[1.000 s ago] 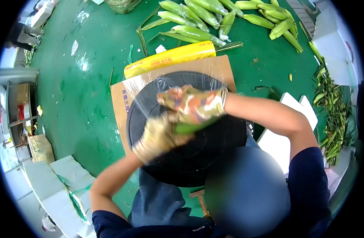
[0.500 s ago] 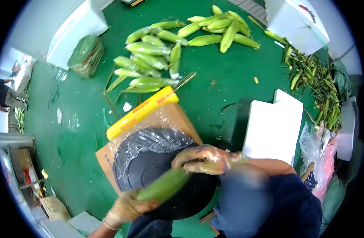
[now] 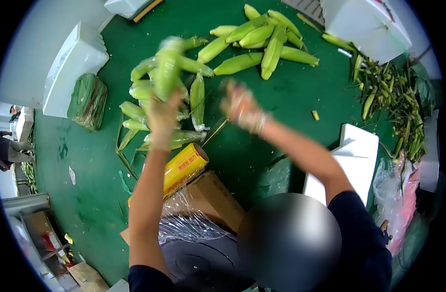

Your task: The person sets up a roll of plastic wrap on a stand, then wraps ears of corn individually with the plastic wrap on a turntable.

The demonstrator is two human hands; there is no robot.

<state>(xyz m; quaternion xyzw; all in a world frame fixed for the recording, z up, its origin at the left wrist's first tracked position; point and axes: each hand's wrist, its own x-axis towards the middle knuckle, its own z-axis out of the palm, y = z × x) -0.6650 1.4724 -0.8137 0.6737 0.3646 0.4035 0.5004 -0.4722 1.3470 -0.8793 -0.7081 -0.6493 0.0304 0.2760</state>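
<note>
My left hand [image 3: 163, 114], gloved and smeared by motion, grips an ear of corn [image 3: 168, 70] in its green husk. It holds the corn upright over a heap of corn ears in clear film [image 3: 197, 102]. My right hand [image 3: 242, 108], in a stained glove, is stretched forward with its fingers apart and nothing visible in them. It hovers between that heap and a pile of corn ears with no visible film [image 3: 273, 53]. Below my left hand lies a yellow roll box of cling film [image 3: 186, 168], against a brown cardboard box [image 3: 215, 197].
A black round surface with clear film [image 3: 198, 258] is close to me. White foam pieces [image 3: 352, 160] lie at right, beside stripped husks [image 3: 393, 97] and plastic bags [image 3: 395, 194]. A green bundle [image 3: 88, 102] stands at left. Another person [image 3: 11, 148] is far left.
My left hand has carried the corn forward from above the black surface to the filmed heap. My right hand has left the corn and reached forward toward the other pile.
</note>
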